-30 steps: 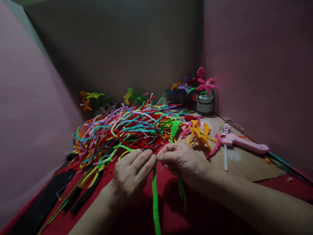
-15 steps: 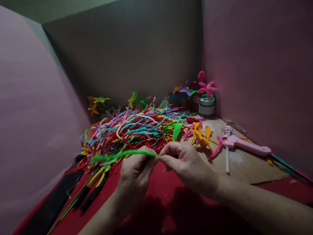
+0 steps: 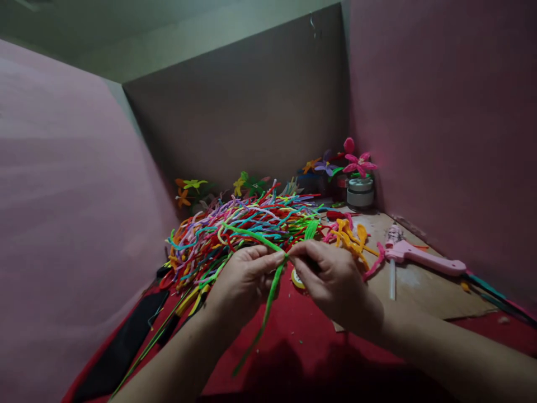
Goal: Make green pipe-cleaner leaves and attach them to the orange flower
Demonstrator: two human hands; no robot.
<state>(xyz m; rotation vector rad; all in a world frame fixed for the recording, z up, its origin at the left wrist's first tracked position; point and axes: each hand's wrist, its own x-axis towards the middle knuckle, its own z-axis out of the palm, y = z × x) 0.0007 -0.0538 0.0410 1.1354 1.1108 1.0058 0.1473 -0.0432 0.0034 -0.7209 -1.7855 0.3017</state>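
A green pipe cleaner (image 3: 269,305) is bent into a V, its point between my two hands. One arm of it reaches up and left over the pile; the other hangs down toward the red cloth. My left hand (image 3: 245,282) pinches it near the bend with thumb and finger. Right at the bend, the fingertips of my right hand (image 3: 333,274) are closed on it too. Behind my right hand stands a bright green looped leaf shape (image 3: 310,230). Partly hidden between the hands lies a small yellow-rimmed round thing (image 3: 297,279).
A heap of coloured pipe cleaners (image 3: 243,218) spreads behind my hands. To the right, a pink glue gun (image 3: 432,260) and orange pipe-cleaner shapes (image 3: 350,238) lie on cardboard (image 3: 432,299). Yellow-and-black handles (image 3: 187,302) and a flat black object (image 3: 121,352) are left. A pot (image 3: 359,193) stands behind.
The green pipe cleaner pointed left as a single strand; now it shows two arms spread from the bend. My left hand has turned, its thumb on top. The view has tilted up.
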